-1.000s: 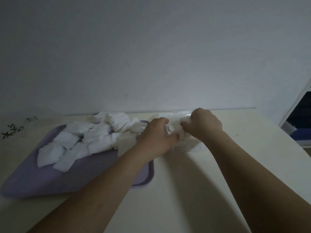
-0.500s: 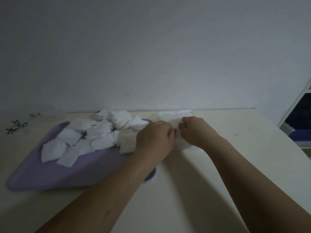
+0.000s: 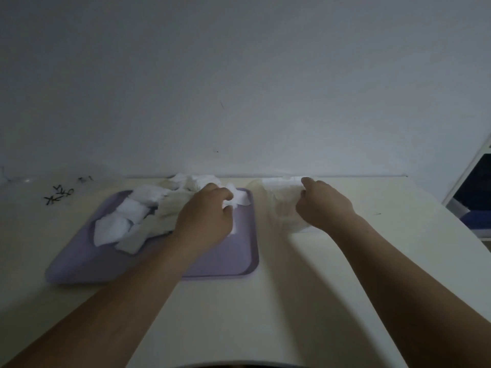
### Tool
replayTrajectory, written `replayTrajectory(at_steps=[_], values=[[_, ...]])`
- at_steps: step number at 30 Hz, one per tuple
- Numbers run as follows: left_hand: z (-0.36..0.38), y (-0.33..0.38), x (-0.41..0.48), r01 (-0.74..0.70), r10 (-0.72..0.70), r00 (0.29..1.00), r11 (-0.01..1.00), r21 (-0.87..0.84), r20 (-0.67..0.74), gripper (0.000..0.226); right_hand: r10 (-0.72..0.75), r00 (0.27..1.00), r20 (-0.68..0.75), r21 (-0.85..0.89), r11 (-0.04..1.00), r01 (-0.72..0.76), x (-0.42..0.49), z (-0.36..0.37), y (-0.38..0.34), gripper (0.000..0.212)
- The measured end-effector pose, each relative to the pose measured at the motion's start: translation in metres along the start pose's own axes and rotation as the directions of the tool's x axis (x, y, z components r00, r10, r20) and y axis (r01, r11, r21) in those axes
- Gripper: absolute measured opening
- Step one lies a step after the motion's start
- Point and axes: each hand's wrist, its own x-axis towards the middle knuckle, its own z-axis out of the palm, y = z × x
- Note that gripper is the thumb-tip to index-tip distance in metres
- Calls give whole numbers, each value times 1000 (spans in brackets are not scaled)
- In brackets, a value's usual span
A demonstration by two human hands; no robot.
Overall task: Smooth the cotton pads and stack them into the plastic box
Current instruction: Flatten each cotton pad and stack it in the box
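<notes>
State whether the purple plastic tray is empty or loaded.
Loaded: crumpled white cotton pads heap on the purple plastic tray; the left hand grips one.

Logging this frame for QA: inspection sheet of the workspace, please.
Surface: cream table, dimly lit.
Job's things: cotton pads heaped on purple tray; clear plastic box right of the tray, pads seemingly inside.
Clutter: small black bits far left.
Grippers: left hand pinches one pad; right hand curled at the box, grasp hidden.
Cables: nothing seen.
Surroundings: plain wall; white frame at right.
</notes>
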Motion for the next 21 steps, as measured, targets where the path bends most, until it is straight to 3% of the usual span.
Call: replayTrajectory(at_steps=[3, 7, 9, 11, 16, 21], values=[[-13, -24, -9, 117, -120, 992, 990, 73, 40, 33, -22, 995, -94, 10, 1000, 23, -8, -2, -14, 37], [-12, -33, -22, 189, -192, 978, 981, 49, 76, 50, -258, 914, -315, 125, 943, 309, -23, 9, -50, 48], [-6, -36, -23, 153, -154, 985, 988, 19, 73, 59, -322, 908, -268, 293, 871, 395, -31, 25, -72, 44], [0, -38, -21, 172, -168, 982, 984, -36, 89, 64, -312, 939, -142, 422, 839, 342, -36, 45, -86, 41], [7, -55, -15, 234, -196, 964, 946, -225, 179, 31, -249, 966, 69, 468, 863, 189, -27, 73, -90, 52], [6, -55, -14, 174, -120, 973, 941, -289, 196, 14, -323, 941, 100, 478, 845, 240, -11, 75, -92, 60]])
